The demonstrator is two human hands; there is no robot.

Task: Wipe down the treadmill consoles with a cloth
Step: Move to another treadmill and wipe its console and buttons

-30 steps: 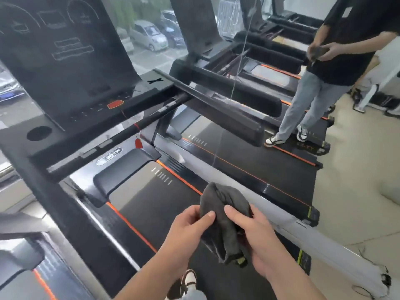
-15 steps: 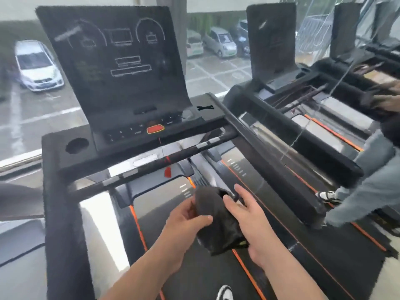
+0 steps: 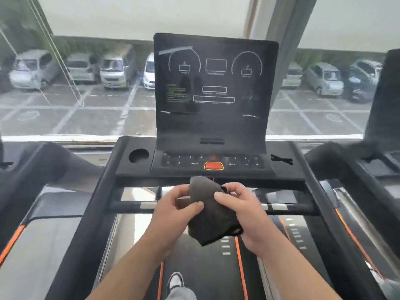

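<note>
Head view. Cloth (image 3: 214, 215), dark and bunched, held in both my hands just near of the handlebar (image 3: 129, 206), short of the console (image 3: 216, 118). Left hand (image 3: 173, 213) pinches its left edge. Right hand (image 3: 246, 217) curls round its right side. Cloth is clear of the screen and keypad (image 3: 238, 162). My judgement: wiping this console is not yet begun.

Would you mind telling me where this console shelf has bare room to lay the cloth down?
Bare: the front strip of the shelf, between the keypad and the shelf's edge. Crowded: the cup hole fills the left wing, and a small black object lies on the right wing.
</note>
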